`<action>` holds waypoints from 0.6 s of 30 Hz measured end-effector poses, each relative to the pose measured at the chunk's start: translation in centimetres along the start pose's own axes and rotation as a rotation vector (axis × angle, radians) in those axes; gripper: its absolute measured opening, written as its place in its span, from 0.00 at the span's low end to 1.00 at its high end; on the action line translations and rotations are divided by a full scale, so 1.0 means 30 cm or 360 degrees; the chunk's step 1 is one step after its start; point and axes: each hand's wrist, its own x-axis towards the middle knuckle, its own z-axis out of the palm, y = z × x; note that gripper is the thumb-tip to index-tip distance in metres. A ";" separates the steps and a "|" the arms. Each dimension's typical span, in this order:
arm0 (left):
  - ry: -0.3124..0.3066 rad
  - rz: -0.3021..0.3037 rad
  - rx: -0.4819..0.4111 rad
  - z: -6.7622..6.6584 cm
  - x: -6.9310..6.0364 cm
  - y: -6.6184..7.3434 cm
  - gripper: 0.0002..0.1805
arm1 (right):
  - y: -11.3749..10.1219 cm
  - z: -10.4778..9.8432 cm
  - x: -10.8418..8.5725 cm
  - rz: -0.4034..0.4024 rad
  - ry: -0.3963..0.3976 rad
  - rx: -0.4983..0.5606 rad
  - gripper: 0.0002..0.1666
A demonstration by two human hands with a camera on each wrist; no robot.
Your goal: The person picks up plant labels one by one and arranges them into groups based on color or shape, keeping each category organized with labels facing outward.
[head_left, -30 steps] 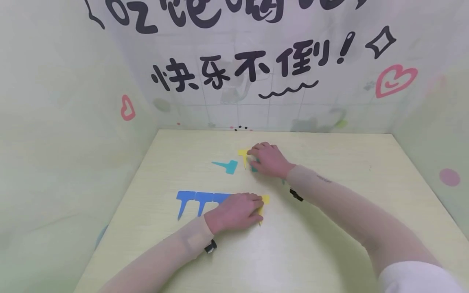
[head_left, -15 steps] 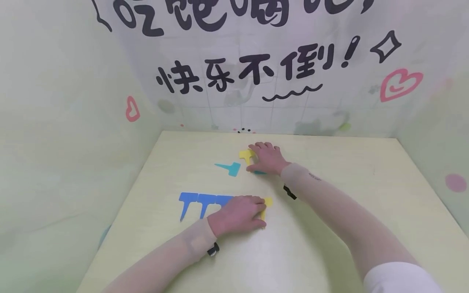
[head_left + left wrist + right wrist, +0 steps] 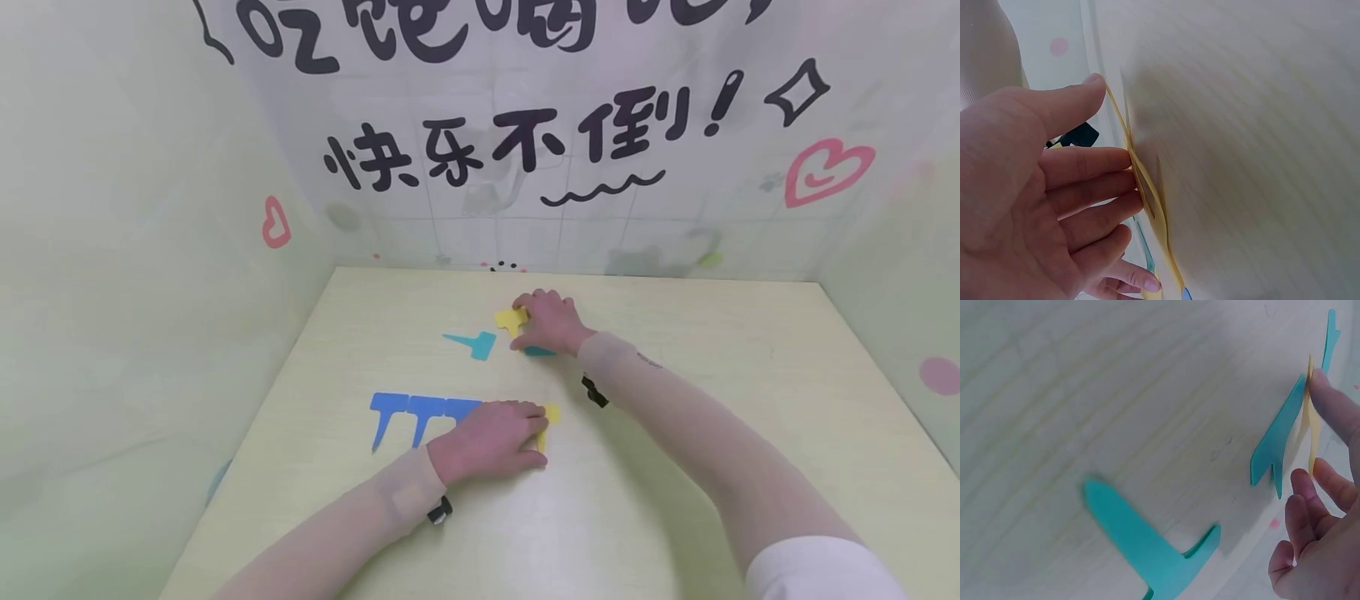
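Blue T-shaped plant labels [image 3: 390,402] lie side by side in a row on the table, running under my left hand [image 3: 491,443]. Its fairly straight fingertips and thumb rest on a yellow plant label [image 3: 552,413] at the row's right end, and the hand covers the middle of the row. Farther back, my right hand [image 3: 553,323] pinches another yellow plant label [image 3: 512,319] between thumb and fingertip, seen edge-on in the right wrist view. A teal plant label [image 3: 537,351] lies partly hidden under that hand, and a second teal plant label [image 3: 480,346] lies to its left.
Another teal plant label [image 3: 1147,544] is near the camera in the right wrist view. The pale wooden table [image 3: 675,517] meets a printed back wall [image 3: 465,233] and side walls. A black strap [image 3: 595,392] is on the right wrist.
The right hand's thumb and fingers have shifted round the back yellow plant label, which has moved slightly and changed its angle. The left hand stays in place on the row. The head view has shifted a little.
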 end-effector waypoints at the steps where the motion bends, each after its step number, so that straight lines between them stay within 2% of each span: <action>1: -0.0002 0.0001 0.0000 0.001 0.000 0.000 0.28 | 0.000 -0.002 -0.001 0.0009 0.0008 0.0058 0.42; 4: -0.0010 -0.0003 -0.0004 0.003 0.002 0.001 0.29 | 0.004 -0.009 -0.003 0.0031 0.0022 0.0244 0.33; 7: -0.0016 -0.0014 -0.0009 0.004 0.003 0.002 0.29 | 0.011 -0.013 -0.005 0.0031 0.0036 0.0338 0.29; 18: -0.0006 -0.0033 -0.0018 -0.001 0.000 0.005 0.27 | 0.018 -0.032 -0.019 0.0021 0.0074 0.0332 0.23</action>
